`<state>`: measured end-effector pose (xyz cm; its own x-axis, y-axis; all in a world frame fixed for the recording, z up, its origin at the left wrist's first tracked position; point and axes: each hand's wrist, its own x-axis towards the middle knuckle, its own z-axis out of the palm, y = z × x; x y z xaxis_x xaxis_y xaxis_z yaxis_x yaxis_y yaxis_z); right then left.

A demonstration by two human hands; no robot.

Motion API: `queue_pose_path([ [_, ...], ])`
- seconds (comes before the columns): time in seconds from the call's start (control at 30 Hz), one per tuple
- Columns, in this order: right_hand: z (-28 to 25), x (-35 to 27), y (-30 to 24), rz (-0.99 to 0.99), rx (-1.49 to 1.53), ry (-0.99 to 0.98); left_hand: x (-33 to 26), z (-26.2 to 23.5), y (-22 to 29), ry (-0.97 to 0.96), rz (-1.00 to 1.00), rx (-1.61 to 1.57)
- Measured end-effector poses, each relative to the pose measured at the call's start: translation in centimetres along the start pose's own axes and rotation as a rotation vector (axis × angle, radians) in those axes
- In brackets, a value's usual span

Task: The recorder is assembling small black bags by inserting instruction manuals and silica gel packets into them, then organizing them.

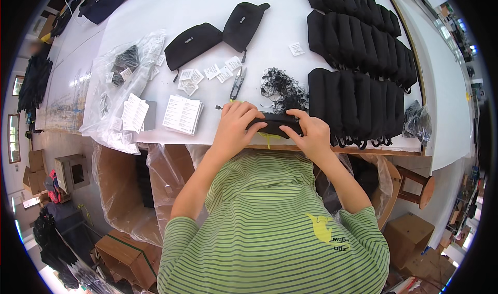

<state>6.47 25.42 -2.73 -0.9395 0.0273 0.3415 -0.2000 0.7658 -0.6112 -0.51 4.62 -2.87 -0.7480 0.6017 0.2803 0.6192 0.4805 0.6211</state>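
Close to the table's front edge, a black zippered pouch [277, 124] is held between both hands. Thumb and fingers of my left hand [238, 125] pinch its left end; my right hand [311, 132] grips the right end the same way. Just beyond it lies a tangle of thin black cords [282, 89]. Thread snips [238, 84] rest ahead of my left hand. Two more black pouches, one wide [193, 45] and one narrower [243, 25], lie farther off. Small white labels [191, 80] are scattered between these and me.
Rows of upright black pouches [358, 105] fill the table's right side. Stacks of printed cards [182, 114] and a clear plastic bag [111, 86] lie at left. Lined cardboard boxes [124, 190] stand under the front edge. A wooden stool [415, 187] is at right.
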Motion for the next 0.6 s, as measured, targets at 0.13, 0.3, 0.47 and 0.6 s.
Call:
queue_pose_path([
  [0.13,-0.5,0.2,0.3,0.083,-0.071,-0.093,0.1,0.8,0.7,0.127,0.016,0.066],
  [0.3,-1.6,1.2,0.3,0.228,-0.027,-0.26,-0.3,2.3,0.5,0.251,-0.09,0.11],
  [0.47,-2.3,0.7,1.3,0.158,-0.071,-0.345,-0.6,2.5,-0.2,0.242,-0.09,0.144],
  [0.6,-1.8,0.2,2.2,0.16,0.06,-0.3,-0.6,2.8,0.6,0.247,-0.095,0.149],
])
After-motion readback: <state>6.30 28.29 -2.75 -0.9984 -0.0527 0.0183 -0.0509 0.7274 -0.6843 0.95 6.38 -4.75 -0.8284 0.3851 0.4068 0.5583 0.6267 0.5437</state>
